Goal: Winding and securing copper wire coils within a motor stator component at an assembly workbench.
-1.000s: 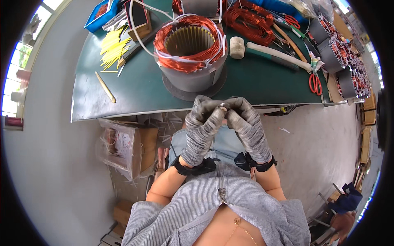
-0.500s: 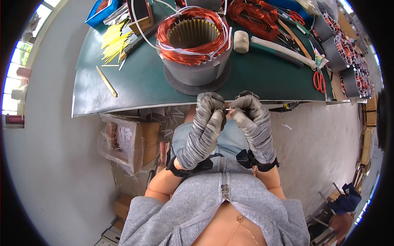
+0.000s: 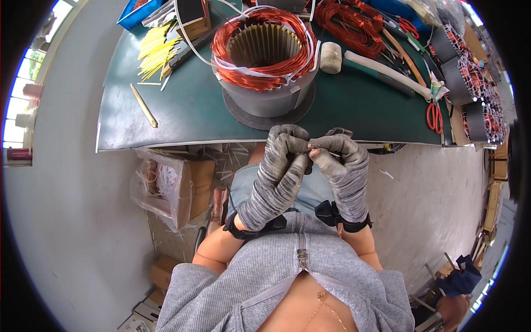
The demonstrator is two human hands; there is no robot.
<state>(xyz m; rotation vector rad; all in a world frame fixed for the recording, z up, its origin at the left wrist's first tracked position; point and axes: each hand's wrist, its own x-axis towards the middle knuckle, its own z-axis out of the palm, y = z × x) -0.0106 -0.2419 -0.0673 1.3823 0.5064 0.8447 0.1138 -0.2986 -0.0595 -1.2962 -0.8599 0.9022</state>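
My left hand (image 3: 281, 169) and my right hand (image 3: 341, 163), both in grey knitted gloves, meet in front of the table's near edge, above my lap. Each is closed in a pinch, fingertip to fingertip. Bare tips show on the right thumb and forefinger. Whatever lies between them is too small and covered to make out. Just beyond the hands stands a grey motor stator (image 3: 265, 99) wound with red-orange copper wire (image 3: 251, 83), yellow slot liners (image 3: 265, 41) inside its bore. It rests on a dark round base (image 3: 235, 113).
On the green table (image 3: 188, 122) lie yellow strips (image 3: 155, 52) and a pointed stick (image 3: 144, 105). Right of the stator are a white-headed mallet (image 3: 331, 58), coiled copper wire (image 3: 354, 33) and red-handled scissors (image 3: 435, 117). Wound stators (image 3: 453, 83) line the right edge. A plastic-lined carton (image 3: 199, 185) stands below.
My fingertips have drawn closer together; a small pale piece seen between them before is now covered. The table and its contents sit slightly shifted in the picture.
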